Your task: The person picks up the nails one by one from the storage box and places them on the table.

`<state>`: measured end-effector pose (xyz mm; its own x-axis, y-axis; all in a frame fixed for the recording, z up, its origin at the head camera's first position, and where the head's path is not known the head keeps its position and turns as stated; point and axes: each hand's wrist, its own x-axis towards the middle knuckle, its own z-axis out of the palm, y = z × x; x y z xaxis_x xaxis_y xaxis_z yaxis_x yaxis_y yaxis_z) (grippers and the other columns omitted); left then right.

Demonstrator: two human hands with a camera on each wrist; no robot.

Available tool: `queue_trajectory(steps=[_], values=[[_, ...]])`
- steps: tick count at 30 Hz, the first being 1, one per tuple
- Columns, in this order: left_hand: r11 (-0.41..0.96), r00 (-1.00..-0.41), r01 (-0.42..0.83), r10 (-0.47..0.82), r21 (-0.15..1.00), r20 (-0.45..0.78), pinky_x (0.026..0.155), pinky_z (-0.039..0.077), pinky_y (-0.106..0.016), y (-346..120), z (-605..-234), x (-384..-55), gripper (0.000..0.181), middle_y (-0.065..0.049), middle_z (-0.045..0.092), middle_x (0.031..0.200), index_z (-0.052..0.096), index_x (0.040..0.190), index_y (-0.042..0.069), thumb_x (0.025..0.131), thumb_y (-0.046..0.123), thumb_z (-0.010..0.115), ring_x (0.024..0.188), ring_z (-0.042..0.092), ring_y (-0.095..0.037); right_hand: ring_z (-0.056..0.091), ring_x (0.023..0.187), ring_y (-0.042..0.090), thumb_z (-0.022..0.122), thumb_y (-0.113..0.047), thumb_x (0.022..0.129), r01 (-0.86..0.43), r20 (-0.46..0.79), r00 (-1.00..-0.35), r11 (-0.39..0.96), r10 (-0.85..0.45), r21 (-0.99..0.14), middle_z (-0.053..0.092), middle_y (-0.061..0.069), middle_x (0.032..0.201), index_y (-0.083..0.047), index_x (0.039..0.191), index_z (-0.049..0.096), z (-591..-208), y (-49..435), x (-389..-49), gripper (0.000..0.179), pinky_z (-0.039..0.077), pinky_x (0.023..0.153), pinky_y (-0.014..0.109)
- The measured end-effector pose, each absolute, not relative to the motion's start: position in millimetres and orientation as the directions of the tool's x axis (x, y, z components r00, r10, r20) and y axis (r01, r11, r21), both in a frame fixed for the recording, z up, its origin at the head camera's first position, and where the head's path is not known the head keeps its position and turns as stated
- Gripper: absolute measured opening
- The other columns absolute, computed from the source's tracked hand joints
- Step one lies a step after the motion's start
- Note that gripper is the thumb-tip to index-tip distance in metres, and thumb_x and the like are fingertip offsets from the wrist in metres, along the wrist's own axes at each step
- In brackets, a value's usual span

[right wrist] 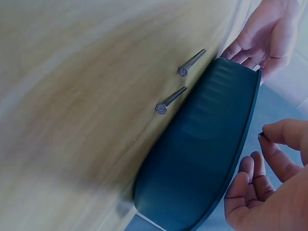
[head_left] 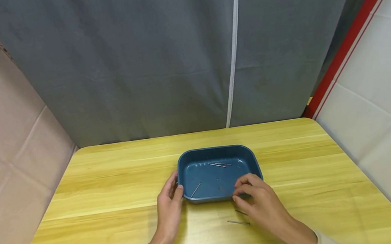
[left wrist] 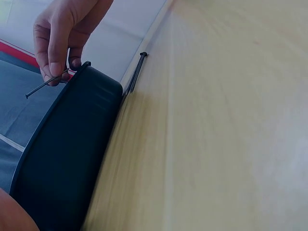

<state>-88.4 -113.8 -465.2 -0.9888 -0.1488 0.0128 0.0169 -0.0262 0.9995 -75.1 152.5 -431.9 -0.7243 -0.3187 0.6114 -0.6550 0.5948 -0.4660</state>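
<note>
A dark blue rectangular tray (head_left: pixel 201 173) lies on the table. My left hand (head_left: pixel 169 209) rests against its left end, thumb at the rim and fingers along the outer wall, as the right wrist view also shows. Over the tray's front right corner, my right hand (head_left: pixel 260 199) pinches a nail (left wrist: pixel 38 90) between thumb and fingertips, pointing inward over the rim. Inside the tray lie a nail (head_left: pixel 196 189) near the front left and two close together (head_left: pixel 217 165) at the back. Two more nails (right wrist: pixel 171 100) (right wrist: pixel 191 62) lie on the table before the tray's front wall.
The wood-grain table (head_left: pixel 115 179) extends around the tray on all sides. A grey curtain (head_left: pixel 138 64) with a white strip hangs behind its far edge. Pale panels stand left and right, the right one (head_left: pixel 377 97) edged in red.
</note>
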Motion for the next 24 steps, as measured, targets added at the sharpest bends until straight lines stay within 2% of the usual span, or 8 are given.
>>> queue_trajectory(steps=[6, 17, 24], values=[[-0.032, -0.989, 0.008, -0.151, 0.999, 0.003, 0.112, 0.047, -0.018, -113.3, -465.9, -89.1, 0.053, -0.017, 0.051, 0.167, 0.047, 0.165, 0.002, 0.113, 0.002, 0.052, 0.152, 0.05, -0.035, 0.067, 0.095, 0.013, 0.092, 0.012, 0.075, -0.661, 0.62, -0.719, 0.587, -0.315, -0.468, 0.068, -0.006, 0.101, -0.01, 0.082, 0.08, -432.9, 156.6, -69.8, 0.027, 0.052, 0.082, 0.01], [-0.043, -0.989, 0.012, -0.148, 0.999, 0.006, 0.113, 0.046, -0.018, -112.9, -465.4, -87.6, 0.053, -0.018, 0.051, 0.167, 0.046, 0.165, 0.002, 0.113, 0.002, 0.052, 0.152, 0.05, -0.035, 0.067, 0.094, 0.01, 0.094, 0.013, 0.072, -0.645, 0.602, -0.733, 0.606, -0.317, -0.465, 0.066, -0.011, 0.103, -0.015, 0.083, 0.08, -436.9, 159.8, -59.6, 0.033, 0.052, 0.082, 0.009], [-0.037, -0.988, 0.005, -0.156, 0.999, -0.001, 0.112, 0.047, -0.018, -112.8, -466.2, -89.7, 0.053, -0.015, 0.051, 0.167, 0.046, 0.166, 0.002, 0.113, 0.001, 0.052, 0.152, 0.05, -0.032, 0.068, 0.093, 0.011, 0.094, 0.013, 0.071, -0.663, 0.619, -0.715, 0.597, -0.326, -0.452, 0.066, -0.01, 0.103, -0.015, 0.084, 0.08, -441.7, 161.3, -52.4, 0.034, 0.052, 0.082, 0.009]])
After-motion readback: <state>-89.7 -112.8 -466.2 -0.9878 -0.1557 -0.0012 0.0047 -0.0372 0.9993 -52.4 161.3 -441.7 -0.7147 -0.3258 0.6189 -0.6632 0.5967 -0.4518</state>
